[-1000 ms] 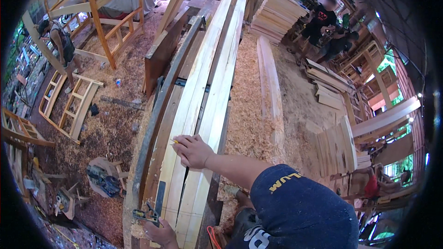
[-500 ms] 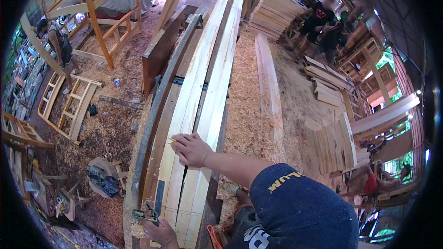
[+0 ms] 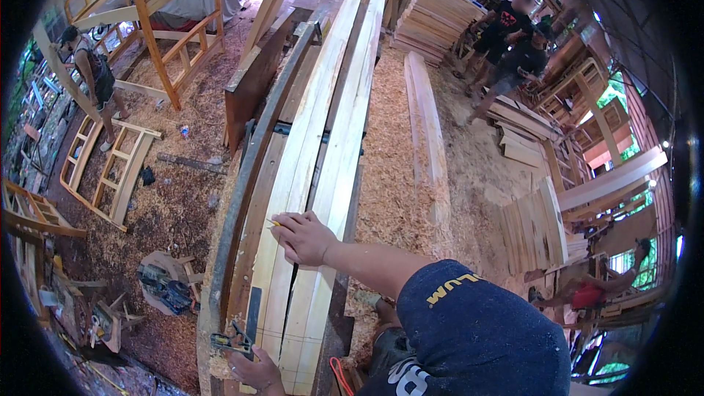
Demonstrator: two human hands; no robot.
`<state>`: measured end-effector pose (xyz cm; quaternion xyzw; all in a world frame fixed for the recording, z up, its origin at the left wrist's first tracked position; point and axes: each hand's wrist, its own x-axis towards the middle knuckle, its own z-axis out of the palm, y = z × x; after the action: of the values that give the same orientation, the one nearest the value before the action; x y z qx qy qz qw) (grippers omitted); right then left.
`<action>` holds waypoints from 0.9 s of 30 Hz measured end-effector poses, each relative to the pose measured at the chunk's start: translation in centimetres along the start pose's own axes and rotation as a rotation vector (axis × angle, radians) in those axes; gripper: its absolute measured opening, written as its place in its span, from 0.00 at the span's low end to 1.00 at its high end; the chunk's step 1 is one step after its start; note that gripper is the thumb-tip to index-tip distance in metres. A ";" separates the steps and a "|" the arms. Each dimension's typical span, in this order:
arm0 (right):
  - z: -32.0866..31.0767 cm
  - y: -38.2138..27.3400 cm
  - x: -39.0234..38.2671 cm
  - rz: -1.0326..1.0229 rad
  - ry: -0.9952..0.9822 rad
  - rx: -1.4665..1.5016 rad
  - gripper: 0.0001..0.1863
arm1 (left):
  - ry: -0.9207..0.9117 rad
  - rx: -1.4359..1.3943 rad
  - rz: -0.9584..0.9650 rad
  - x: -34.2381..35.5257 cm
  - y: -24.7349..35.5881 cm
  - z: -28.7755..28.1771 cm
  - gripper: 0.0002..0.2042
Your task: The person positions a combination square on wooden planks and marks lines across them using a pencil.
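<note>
While my right hand keeps its fingers curled around a small yellow pencil, tip touching the pale plank, I see my left hand at the plank's near end, fingers closed on a metal square. That plank lies among long boards on the bench, with sawdust just right and stacked lumber well beyond.

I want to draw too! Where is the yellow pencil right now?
In the head view, the thin yellow pencil is in the person's right hand, its tip on the long pale wooden plank left of the sawdust pile.
</note>
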<state>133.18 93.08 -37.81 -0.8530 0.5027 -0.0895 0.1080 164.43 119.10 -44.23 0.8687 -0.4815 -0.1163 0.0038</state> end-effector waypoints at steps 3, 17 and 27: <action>0.0 0.0 0.1 0.000 -0.004 0.008 0.24 | 0.358 -0.047 0.147 -0.1 0.0 0.6 0.24; 0.8 -0.2 0.2 -0.022 0.036 0.008 0.24 | 0.353 -0.021 0.247 -0.6 -0.6 -0.9 0.34; 1.0 0.6 -0.2 -0.034 0.127 -0.022 0.25 | 0.052 -0.146 0.044 -0.3 1.8 -2.2 0.31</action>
<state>132.87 93.10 -38.90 -0.8552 0.4948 -0.1400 0.0651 163.25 118.17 -41.77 0.8580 -0.4905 -0.1283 0.0824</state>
